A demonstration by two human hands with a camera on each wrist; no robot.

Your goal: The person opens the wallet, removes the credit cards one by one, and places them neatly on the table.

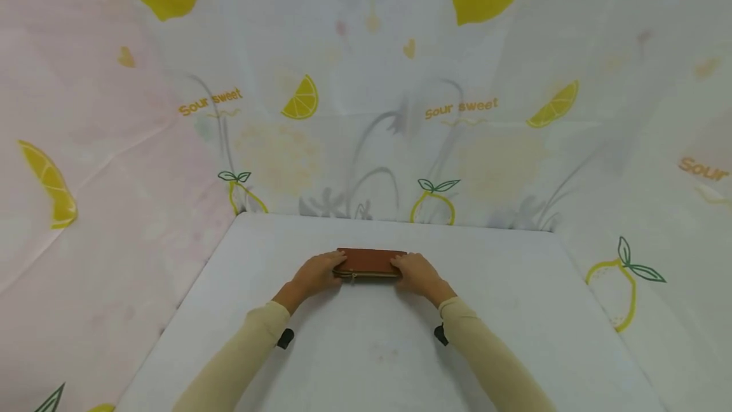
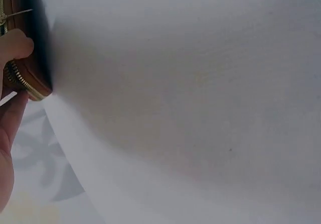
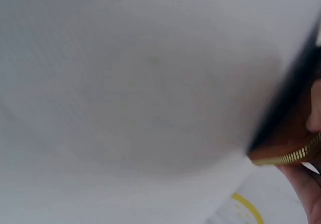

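Note:
A brown zip-around wallet (image 1: 370, 261) lies between both hands, toward the far side of the white table. Its gold zipper faces the person, and a small pull hangs near the left end. My left hand (image 1: 318, 274) grips the left end, thumb at the near edge and fingers over the top. In the left wrist view, the thumb and a finger pinch the wallet (image 2: 31, 78) at its zipped corner. The right end is held by my right hand (image 1: 420, 275) in the same way. In the right wrist view, only part of that hand (image 3: 315, 108) shows at the wallet's gold-zipped corner.
The white tabletop (image 1: 354, 348) stretches from the person to the back wall. Fabric printed with lemons (image 1: 434, 208) hangs behind the table and along both sides. A black wrist-worn piece (image 1: 285, 338) shows under the left sleeve, another (image 1: 441, 335) under the right.

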